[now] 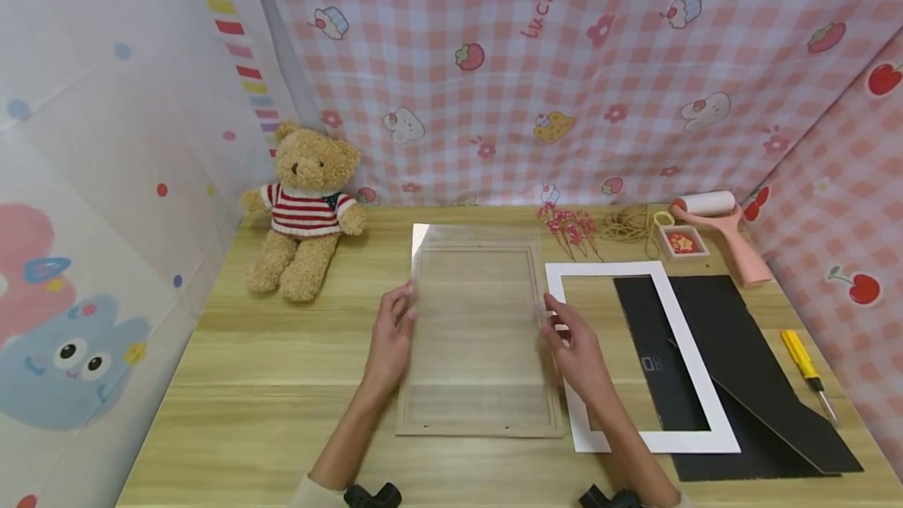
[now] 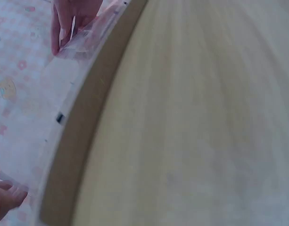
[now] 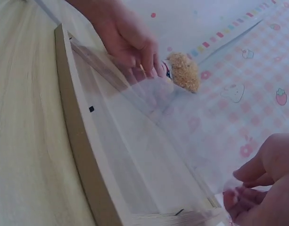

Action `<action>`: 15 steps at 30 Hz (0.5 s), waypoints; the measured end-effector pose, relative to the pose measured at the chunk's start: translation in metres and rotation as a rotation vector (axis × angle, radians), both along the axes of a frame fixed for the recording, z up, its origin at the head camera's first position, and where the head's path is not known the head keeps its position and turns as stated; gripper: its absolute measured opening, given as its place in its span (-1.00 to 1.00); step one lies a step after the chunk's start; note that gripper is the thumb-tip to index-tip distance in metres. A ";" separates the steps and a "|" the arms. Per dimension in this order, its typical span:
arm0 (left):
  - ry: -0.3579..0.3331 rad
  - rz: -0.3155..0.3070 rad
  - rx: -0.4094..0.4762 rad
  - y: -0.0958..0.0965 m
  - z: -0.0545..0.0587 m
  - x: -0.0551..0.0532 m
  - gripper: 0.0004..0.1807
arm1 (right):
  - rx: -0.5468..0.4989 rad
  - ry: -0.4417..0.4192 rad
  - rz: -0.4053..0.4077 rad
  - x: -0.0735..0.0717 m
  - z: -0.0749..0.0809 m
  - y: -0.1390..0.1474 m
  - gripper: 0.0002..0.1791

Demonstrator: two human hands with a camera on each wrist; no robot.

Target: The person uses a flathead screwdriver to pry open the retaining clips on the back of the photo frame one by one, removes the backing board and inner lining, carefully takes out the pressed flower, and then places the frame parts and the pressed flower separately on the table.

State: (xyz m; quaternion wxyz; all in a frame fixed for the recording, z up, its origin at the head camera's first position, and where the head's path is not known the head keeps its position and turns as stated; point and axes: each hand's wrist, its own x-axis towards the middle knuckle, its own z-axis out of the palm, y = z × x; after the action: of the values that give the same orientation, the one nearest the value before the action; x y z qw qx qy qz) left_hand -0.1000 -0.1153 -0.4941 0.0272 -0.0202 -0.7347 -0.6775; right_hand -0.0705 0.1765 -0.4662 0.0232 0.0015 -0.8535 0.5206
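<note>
A clear plastic sheet [image 1: 474,234] is held between my hands, slightly tilted above a thin wooden picture frame [image 1: 480,431] on the table. At the sheet's left edge, my left hand [image 1: 390,332] pinches it between thumb and fingers. Opposite, my right hand [image 1: 577,343] pinches the right edge, its fingertips and thumb together in the right wrist view. Through the transparent sheet [image 3: 149,127] the frame's inner rim shows, along with a small black tab [image 3: 91,108]. The left wrist view catches the frame's side wall [image 2: 94,101] close up.
Right of the frame lies a white mat border [image 1: 656,441], overlapping black backing boards [image 1: 734,320]. Farther right is a yellow screwdriver [image 1: 800,355]. Behind are pink dried flowers [image 1: 570,226], twine [image 1: 626,224], a small boxed ornament [image 1: 682,243] and a pink roller [image 1: 741,241]. A teddy bear [image 1: 303,214] sits back left.
</note>
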 end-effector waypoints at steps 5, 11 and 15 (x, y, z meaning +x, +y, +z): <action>-0.073 -0.027 -0.013 0.002 0.021 0.005 -0.42 | -0.108 -0.007 -0.008 -0.001 0.011 0.000 -0.42; -0.083 -0.065 -0.140 -0.014 0.055 0.010 -0.37 | -0.263 -0.007 0.015 -0.001 0.031 -0.003 -0.42; -0.102 -0.092 -0.156 -0.040 0.074 0.014 -0.37 | -0.345 0.052 0.148 0.002 0.036 -0.015 -0.44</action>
State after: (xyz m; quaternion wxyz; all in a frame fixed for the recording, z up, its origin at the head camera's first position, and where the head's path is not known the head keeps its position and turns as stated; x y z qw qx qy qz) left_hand -0.0859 -0.1557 -0.4199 -0.0431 -0.0216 -0.7841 -0.6188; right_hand -0.0684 0.1614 -0.4304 0.0070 0.0736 -0.7482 0.6594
